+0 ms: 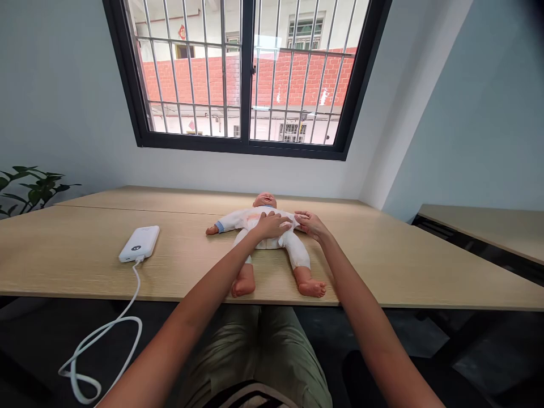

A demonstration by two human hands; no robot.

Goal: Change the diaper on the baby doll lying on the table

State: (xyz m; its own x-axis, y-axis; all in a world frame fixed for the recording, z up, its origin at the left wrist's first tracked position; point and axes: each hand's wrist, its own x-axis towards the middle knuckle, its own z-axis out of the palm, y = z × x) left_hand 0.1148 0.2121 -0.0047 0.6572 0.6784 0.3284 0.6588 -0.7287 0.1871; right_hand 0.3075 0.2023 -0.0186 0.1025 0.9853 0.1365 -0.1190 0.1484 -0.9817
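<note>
The baby doll (268, 243) lies face up on the wooden table (382, 255), its long axis running straight away from the person, head toward the window (244, 148) and splayed feet toward the near edge. The left hand (272, 224) rests loosely across its torso, fingers extended; the right hand (312, 224) curls narrowly at its sleeve, though I cannot tell whether it grips the cloth.

I see the doll (267, 244) on its back at twelve o'clock, white suit (296, 250) blue-trimmed, bare feet (312, 288) toward five and seven.
</note>
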